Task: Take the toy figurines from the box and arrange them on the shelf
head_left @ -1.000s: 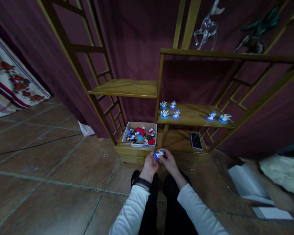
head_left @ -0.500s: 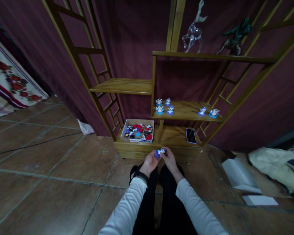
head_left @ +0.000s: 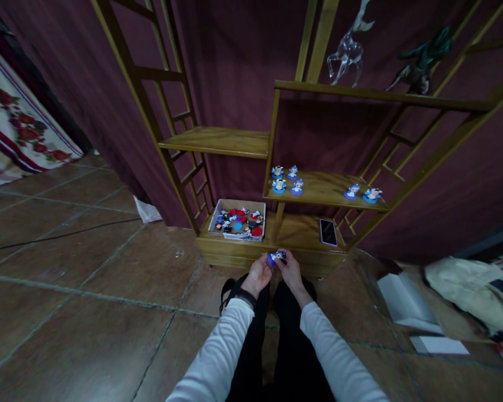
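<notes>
Between both hands, in front of the low drawer base, is a small purple-and-white figurine (head_left: 276, 257) on a purple round base. My left hand (head_left: 260, 273) grips it from the left, by the base. From the other side my right hand (head_left: 290, 270) pinches its upper part with thumb and fingers. Beyond the hands stands a shallow cardboard box (head_left: 237, 234) of jumbled figurines with red, blue and black parts. On the middle shelf (head_left: 322, 190) several similar figurines stand upright: a group at the left end, and a purple one (head_left: 352, 191) beside a blue-based one (head_left: 373, 195) at the right.
A phone (head_left: 328, 232) lies on the lowest shelf. The top shelf bears a clear glass deer (head_left: 347, 56) and a dark green statue (head_left: 423, 61). White boxes (head_left: 408, 301) and a beige bag (head_left: 469, 287) are on the floor at right; a black cable (head_left: 62, 235) runs at left.
The camera view has shifted, so the shelf appears slightly further right. Both hands still hold the figurine, which is turned a little between the fingers.
</notes>
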Action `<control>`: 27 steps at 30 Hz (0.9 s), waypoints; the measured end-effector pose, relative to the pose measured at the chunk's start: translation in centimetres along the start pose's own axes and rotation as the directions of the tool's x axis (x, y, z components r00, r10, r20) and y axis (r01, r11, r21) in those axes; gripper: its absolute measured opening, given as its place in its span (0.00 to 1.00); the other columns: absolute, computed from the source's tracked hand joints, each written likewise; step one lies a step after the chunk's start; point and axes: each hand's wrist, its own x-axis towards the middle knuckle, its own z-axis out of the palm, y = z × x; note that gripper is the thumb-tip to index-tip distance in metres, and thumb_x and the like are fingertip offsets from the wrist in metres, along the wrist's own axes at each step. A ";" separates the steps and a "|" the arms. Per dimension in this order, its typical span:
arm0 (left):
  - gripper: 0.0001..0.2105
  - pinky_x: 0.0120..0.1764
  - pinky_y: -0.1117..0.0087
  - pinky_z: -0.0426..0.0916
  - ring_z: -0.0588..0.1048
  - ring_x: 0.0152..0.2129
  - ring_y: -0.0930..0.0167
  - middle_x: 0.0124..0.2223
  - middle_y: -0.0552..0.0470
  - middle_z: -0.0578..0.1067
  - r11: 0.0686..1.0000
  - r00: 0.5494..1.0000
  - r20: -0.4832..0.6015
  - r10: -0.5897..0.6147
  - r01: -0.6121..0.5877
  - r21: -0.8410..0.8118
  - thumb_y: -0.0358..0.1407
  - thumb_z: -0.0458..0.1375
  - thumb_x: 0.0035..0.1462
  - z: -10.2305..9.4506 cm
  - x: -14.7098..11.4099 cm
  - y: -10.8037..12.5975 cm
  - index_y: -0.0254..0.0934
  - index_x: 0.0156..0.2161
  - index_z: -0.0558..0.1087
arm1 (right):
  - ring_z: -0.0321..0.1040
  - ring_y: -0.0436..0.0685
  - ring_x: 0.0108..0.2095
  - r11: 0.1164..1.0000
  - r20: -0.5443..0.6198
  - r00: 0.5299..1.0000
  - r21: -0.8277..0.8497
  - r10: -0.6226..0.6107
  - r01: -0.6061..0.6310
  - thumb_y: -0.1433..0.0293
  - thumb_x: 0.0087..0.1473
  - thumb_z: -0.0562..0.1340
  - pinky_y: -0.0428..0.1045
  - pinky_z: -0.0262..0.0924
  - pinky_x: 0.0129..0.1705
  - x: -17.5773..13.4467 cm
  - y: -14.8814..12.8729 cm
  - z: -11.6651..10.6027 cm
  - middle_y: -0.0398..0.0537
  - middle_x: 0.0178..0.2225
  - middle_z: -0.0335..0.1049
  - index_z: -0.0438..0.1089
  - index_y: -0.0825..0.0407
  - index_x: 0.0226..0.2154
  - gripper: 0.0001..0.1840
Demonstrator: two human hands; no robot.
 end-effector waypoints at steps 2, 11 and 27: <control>0.07 0.32 0.73 0.68 0.72 0.25 0.74 0.27 0.48 0.72 1.000 1.000 0.003 -0.005 0.005 0.015 0.25 0.50 0.55 0.0 0.0 0.0 0.31 0.28 0.68 | 0.68 0.55 0.38 0.998 0.014 1.000 -0.051 -0.025 0.025 0.67 0.45 0.58 0.52 0.60 0.46 0.1 0.1 -0.1 0.47 0.39 0.70 0.66 0.50 0.42 0.18; 0.07 0.30 0.74 0.67 0.70 0.23 0.74 0.25 0.49 0.70 1.000 1.000 -0.017 0.010 -0.010 0.001 0.23 0.50 0.51 -0.2 0.4 -0.4 0.31 0.26 0.68 | 0.68 0.56 0.39 0.949 0.046 0.993 -0.291 -0.112 0.121 0.70 0.47 0.56 0.52 0.61 0.45 -0.1 0.7 0.0 0.48 0.39 0.71 0.66 0.49 0.41 0.15; 0.06 0.30 0.75 0.66 0.70 0.23 0.75 0.25 0.50 0.70 0.996 0.993 -0.098 0.072 -0.076 -0.035 0.24 0.51 0.53 0.1 0.6 -1.4 0.32 0.27 0.68 | 0.71 0.56 0.35 0.946 0.026 0.997 -0.313 -0.073 0.077 0.69 0.48 0.57 0.50 0.64 0.41 0.2 0.9 0.4 0.46 0.35 0.73 0.67 0.48 0.38 0.12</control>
